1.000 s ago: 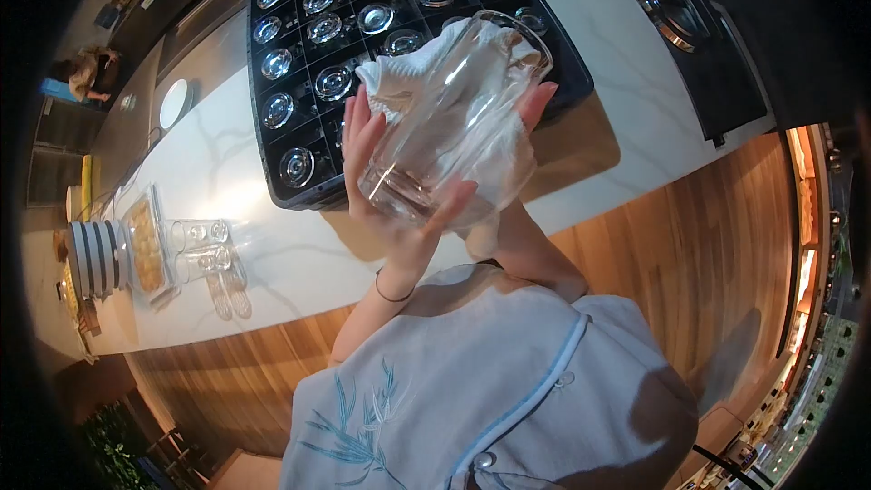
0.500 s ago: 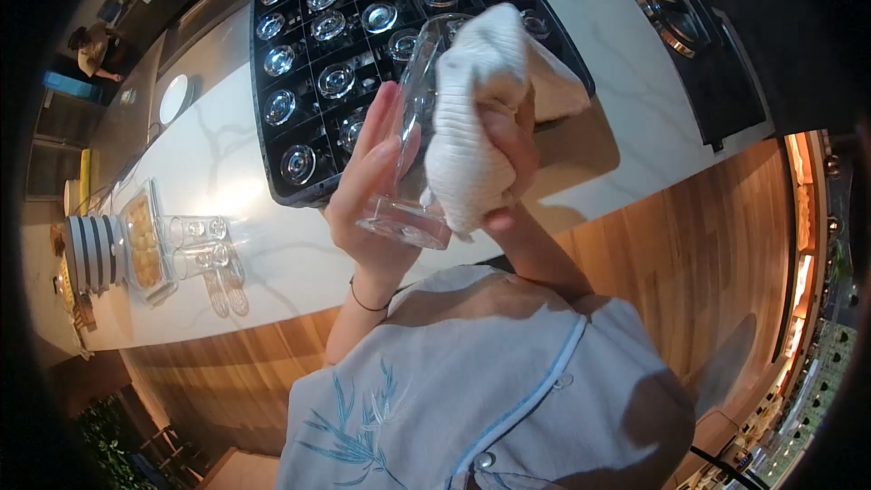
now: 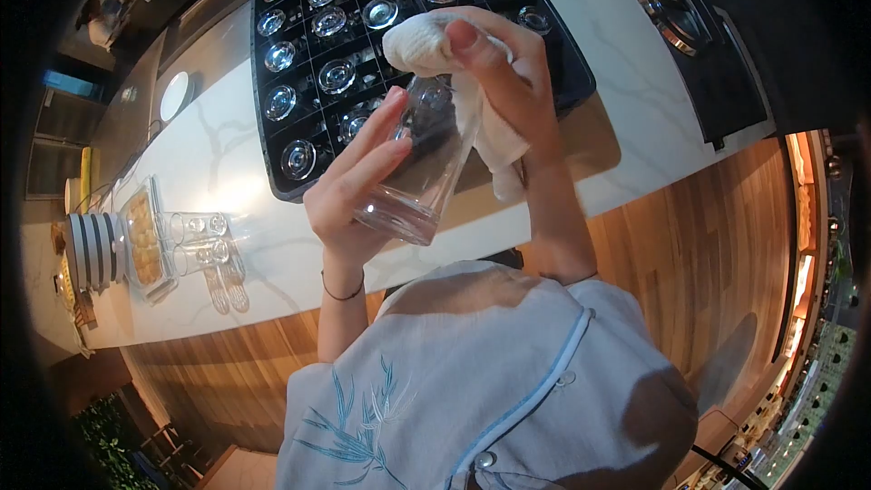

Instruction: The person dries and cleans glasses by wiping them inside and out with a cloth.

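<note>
A tall clear glass (image 3: pixel 419 159) is tilted in front of me, its thick base low and its rim up and to the right. My left hand (image 3: pixel 349 186) is wrapped round its lower left side. A white cloth (image 3: pixel 425 44) covers the rim, and part of it hangs down on the right. My right hand (image 3: pixel 508 63) grips this cloth over the rim, thumb on top. Behind the glass is a black divided rack (image 3: pixel 313 118) holding several upside-down glasses (image 3: pixel 337 77).
On the white marble counter (image 3: pixel 281 263), two glasses (image 3: pixel 197 259) lie on their sides beside a clear container (image 3: pixel 145 240) of yellowish pieces. Striped stacked dishes (image 3: pixel 89 252) stand at the left. A white plate (image 3: pixel 176 97) and a distant person (image 3: pixel 102 27) are upper left.
My right hand has moved up from the glass's side to its rim with the cloth. My left hand has shifted slightly left, and more of the glass now shows.
</note>
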Motion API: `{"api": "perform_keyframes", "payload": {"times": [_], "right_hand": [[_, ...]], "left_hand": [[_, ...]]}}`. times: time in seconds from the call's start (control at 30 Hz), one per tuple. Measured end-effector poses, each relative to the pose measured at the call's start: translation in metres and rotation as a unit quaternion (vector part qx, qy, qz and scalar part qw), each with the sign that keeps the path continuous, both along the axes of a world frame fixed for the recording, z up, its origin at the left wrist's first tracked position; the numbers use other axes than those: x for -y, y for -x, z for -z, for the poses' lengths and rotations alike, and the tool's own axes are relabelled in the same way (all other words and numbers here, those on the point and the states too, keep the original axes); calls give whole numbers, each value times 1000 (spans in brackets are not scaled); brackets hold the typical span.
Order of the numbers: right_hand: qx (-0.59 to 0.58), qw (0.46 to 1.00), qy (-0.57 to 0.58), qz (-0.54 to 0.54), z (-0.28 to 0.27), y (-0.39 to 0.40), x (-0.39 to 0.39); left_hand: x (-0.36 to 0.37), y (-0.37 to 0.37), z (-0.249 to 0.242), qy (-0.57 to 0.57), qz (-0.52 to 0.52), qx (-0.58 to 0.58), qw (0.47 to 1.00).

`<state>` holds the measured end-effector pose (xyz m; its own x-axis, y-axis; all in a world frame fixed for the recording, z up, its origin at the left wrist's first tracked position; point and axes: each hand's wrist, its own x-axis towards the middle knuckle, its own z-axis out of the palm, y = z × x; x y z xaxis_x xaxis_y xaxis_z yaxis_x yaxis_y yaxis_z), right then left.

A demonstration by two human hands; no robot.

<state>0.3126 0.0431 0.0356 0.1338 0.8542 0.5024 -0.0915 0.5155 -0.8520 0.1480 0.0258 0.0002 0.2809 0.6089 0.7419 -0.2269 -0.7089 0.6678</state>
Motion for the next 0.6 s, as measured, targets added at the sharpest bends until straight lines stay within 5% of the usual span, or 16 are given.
{"api": "perform_keyframes", "payload": {"times": [0.13,0.2,0.37,0.47,0.6], "right_hand": [[-175,969,84,-153,16,-8,-8],[-346,904,182,-172,25,-5,-3],[-495,829,166,-197,27,17,8],[-527,801,180,-219,32,26,7],[-516,788,242,-233,86,21,-5]], "left_hand": [[-3,2,9,48,54,53,996],[-4,1,13,71,78,92,990],[4,-4,16,203,21,144,968],[-2,-7,23,172,39,196,965],[-19,-7,29,-26,-100,69,992]]}}
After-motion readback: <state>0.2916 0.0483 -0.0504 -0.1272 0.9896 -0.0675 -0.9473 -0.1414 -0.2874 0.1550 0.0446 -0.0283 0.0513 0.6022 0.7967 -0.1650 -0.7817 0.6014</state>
